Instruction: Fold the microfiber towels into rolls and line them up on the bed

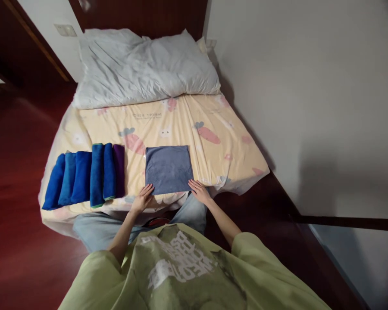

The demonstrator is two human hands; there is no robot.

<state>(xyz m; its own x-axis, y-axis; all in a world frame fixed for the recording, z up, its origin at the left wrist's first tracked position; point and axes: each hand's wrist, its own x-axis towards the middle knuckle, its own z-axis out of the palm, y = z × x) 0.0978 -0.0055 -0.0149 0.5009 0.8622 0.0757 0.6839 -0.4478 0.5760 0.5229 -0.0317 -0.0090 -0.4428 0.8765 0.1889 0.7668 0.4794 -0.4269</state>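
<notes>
A grey-blue cloth (168, 170) lies flat, in a near-square shape, on the bed in front of me. My left hand (143, 199) rests at its near left corner, fingers stretched over the edge. At the near right corner, my right hand (199, 191) touches the cloth with its fingers extended and apart. Whether either thumb is under the fabric is hidden. To the left of the cloth, several rolled towels lie side by side, among them a blue towel (82, 176), a green-edged towel (97, 174) and a purple towel (119, 170).
The bed (168, 122) has a yellow sheet printed with carrots and rabbits. A large white pillow (145, 69) lies at its head. A grey wall (304, 94) stands to the right. Dark red floor (16, 172) shows on the left.
</notes>
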